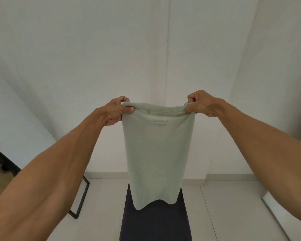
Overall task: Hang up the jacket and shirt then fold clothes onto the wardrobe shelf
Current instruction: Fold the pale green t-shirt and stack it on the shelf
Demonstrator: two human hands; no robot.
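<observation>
Both hands, left hand [117, 110] and right hand [201, 105], pinch the pale green shirt's [156, 153] top corners in a clenched grip; it hangs toward 6 o'clock.

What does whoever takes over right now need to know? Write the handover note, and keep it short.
Left hand: grip pinched on the top left corner of the pale green T-shirt.
Right hand: grip pinched on its top right corner.
T-shirt: held up in the air, hanging straight down as a narrow panel above a dark strip on the floor.
Done: cannot tell; the jacket, shirt and wardrobe shelf are out of view.
Left: finish folding this T-shirt and put it on the shelf.
</observation>
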